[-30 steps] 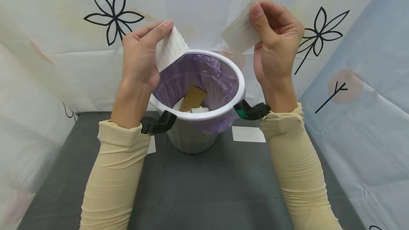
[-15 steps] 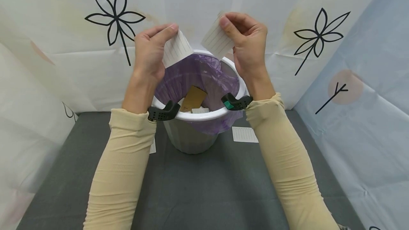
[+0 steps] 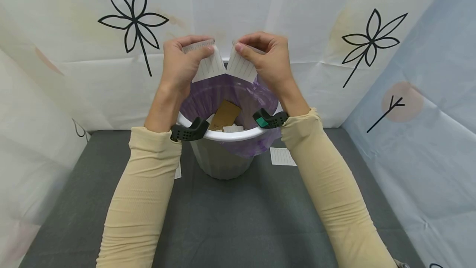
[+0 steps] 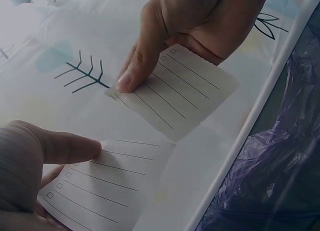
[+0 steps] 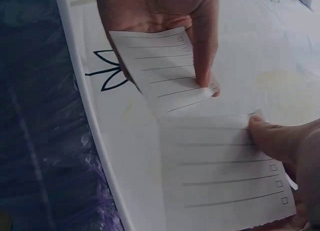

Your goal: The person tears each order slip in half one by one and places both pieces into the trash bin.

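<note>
My left hand (image 3: 180, 63) pinches a piece of lined white paper (image 3: 209, 68) between thumb and fingers. Opposite it, my right hand (image 3: 274, 62) pinches a second lined piece (image 3: 239, 66). Both pieces have small printed checkboxes along one side, and a ragged edge shows on the right-hand piece (image 4: 200, 93) in the left wrist view. Their lower inner corners almost meet; whether they touch I cannot tell. Both hands are above the far part of a white bin (image 3: 230, 136) lined with a purple plastic bag (image 3: 201, 98). Inside lie a brown card piece (image 3: 224, 115) and white paper scraps (image 3: 233, 128).
The bin stands on a dark grey cloth-covered table (image 3: 230, 218). A lined card (image 3: 282, 156) lies right of the bin, partly behind my right sleeve. Another white card (image 3: 178, 171) peeks out beside my left sleeve. A white patterned curtain (image 3: 238, 3) hangs behind.
My right hand has come left and down with its paper, toward the left hand. The left hand has shifted slightly right and down. The two pieces, wide apart before, are now nearly together.
</note>
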Tool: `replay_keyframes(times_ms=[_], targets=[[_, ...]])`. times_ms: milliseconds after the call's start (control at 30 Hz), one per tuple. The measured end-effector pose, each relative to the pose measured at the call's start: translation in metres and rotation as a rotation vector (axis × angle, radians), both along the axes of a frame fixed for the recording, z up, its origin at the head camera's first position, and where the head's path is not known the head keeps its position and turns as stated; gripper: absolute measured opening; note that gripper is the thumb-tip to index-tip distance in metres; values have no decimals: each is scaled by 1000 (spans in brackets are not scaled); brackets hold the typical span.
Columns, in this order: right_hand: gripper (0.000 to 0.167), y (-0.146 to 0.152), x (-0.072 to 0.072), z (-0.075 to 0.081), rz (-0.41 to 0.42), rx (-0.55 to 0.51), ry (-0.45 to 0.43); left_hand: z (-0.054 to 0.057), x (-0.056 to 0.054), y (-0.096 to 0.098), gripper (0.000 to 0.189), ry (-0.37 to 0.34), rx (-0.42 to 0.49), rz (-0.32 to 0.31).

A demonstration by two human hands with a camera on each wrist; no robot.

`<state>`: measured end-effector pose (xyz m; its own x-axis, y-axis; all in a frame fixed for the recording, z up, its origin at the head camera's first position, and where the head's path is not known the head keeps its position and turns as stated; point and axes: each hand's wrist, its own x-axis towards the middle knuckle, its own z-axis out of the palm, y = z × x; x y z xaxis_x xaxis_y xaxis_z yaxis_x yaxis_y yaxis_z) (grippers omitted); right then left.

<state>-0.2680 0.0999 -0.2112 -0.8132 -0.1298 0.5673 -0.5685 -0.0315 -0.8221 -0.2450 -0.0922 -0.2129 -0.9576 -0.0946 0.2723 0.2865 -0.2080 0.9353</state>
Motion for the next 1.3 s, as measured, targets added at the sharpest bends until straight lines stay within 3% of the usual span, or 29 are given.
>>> replay_keyframes(times_ms=[267,467,633,1067,1300], targets=[[9,2,-5,-12,-42,186,54,-2,1,-2,25,-74,-116,-2],[11,1,-3,-10,-32,230,20,-2,1,-4,28,-104,-212,12],[11,1,-2,-9,-22,232,4,-3,3,-5,23,-83,-277,11],[17,0,2,-3,-15,280,-49,-1,4,-5,21,-83,-296,-20],[18,-2,5,1,85,193,-125,3,7,-5,22,-97,-277,-45]])
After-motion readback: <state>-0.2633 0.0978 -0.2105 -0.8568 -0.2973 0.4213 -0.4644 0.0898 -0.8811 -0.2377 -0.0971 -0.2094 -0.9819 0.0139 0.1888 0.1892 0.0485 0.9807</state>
